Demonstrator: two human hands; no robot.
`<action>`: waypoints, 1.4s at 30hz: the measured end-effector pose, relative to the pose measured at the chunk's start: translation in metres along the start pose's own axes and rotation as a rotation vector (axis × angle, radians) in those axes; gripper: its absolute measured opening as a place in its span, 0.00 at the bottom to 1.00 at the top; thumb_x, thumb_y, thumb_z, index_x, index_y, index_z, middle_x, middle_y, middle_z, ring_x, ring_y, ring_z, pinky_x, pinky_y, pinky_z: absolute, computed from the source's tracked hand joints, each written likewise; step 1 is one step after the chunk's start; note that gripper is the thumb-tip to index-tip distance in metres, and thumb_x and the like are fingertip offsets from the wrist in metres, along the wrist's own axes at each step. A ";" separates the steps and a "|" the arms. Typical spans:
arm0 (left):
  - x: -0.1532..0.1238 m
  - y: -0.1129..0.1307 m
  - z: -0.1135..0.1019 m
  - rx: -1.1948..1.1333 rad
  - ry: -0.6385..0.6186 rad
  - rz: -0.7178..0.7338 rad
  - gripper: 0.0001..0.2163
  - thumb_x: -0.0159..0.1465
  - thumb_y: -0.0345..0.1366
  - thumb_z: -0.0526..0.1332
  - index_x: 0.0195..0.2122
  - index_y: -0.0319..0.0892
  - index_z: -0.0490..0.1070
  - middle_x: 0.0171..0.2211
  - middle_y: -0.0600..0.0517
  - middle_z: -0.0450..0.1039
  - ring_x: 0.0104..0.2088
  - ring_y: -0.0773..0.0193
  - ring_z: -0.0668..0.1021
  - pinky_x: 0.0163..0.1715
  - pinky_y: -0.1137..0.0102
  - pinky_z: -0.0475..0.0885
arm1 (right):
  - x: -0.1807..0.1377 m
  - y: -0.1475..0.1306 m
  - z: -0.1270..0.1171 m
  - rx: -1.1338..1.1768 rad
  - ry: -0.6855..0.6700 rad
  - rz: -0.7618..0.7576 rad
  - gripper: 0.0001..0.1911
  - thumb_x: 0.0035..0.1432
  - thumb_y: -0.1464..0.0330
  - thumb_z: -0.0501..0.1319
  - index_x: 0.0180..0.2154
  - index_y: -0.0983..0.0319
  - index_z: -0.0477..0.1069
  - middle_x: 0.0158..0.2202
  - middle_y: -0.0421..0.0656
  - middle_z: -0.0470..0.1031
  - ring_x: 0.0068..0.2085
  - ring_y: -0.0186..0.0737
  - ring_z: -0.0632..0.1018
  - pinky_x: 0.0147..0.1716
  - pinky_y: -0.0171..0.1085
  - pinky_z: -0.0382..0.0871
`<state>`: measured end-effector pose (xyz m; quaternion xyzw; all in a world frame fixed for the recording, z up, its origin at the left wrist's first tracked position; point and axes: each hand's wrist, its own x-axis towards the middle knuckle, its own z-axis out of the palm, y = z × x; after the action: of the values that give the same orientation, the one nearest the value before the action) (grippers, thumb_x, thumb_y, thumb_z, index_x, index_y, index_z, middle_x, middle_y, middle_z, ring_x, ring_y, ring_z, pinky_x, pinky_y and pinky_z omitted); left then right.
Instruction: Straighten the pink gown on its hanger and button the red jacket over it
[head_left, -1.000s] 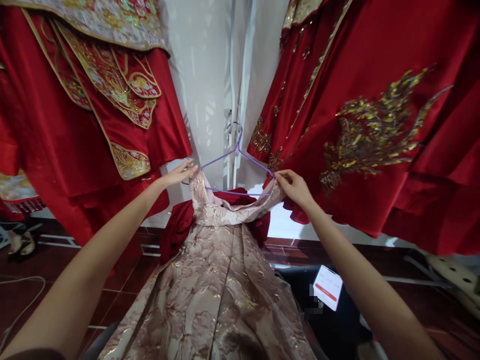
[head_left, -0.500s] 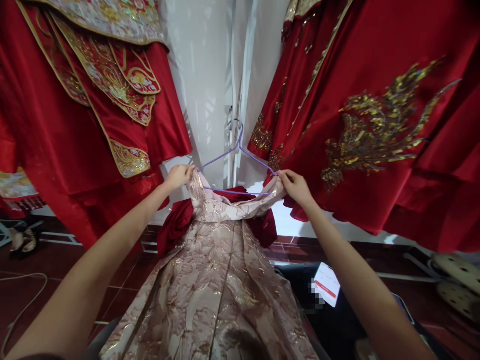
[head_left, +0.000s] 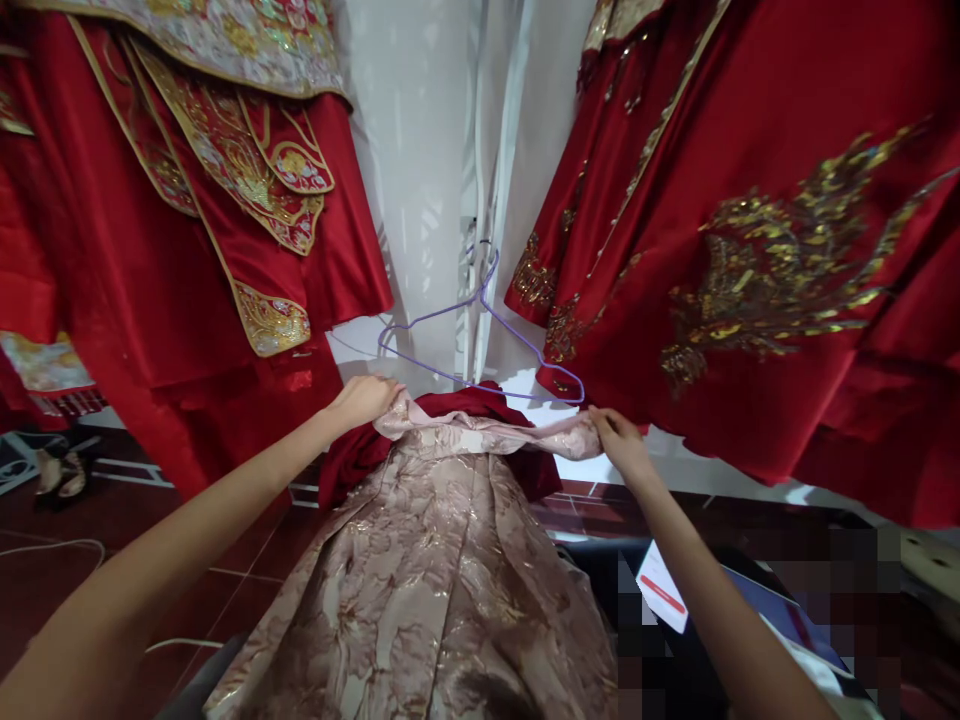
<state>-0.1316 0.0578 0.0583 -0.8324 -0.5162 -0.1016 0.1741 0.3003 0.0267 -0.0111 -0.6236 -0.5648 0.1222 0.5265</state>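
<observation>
A pale pink and gold brocade dress [head_left: 442,550] spreads across my lap towards me. My left hand [head_left: 367,400] is closed on the left end of its neckline. At the opposite end, my right hand [head_left: 616,438] pinches the fabric, so the top edge is stretched between both hands. Just beyond that edge hangs a purple wire hanger [head_left: 450,372], its whole outline visible and apart from the dress. Dark red cloth [head_left: 352,455] shows behind the bodice on both sides.
Red embroidered garments hang at left [head_left: 187,290] and right [head_left: 765,270], with a white curtain [head_left: 412,170] between them. A lit phone [head_left: 664,590] lies by my right forearm. Shoes [head_left: 64,475] stand at far left on the tiled floor [head_left: 232,540].
Both hands have drawn the dress top down and towards me, off the purple hanger. The hanger now hangs bare, slightly turned. The view has shifted a little.
</observation>
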 end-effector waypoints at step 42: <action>0.029 0.099 0.006 0.168 0.126 0.216 0.10 0.61 0.27 0.55 0.32 0.35 0.77 0.40 0.40 0.74 0.44 0.54 0.71 0.43 0.62 0.61 | -0.053 -0.068 -0.019 -0.008 0.182 -0.129 0.22 0.55 0.48 0.52 0.30 0.60 0.69 0.24 0.43 0.71 0.26 0.41 0.71 0.26 0.39 0.64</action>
<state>-0.0299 0.0438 0.0444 -0.8576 -0.4184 -0.0909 0.2850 0.2575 -0.0402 0.0276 -0.5965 -0.5540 0.0285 0.5801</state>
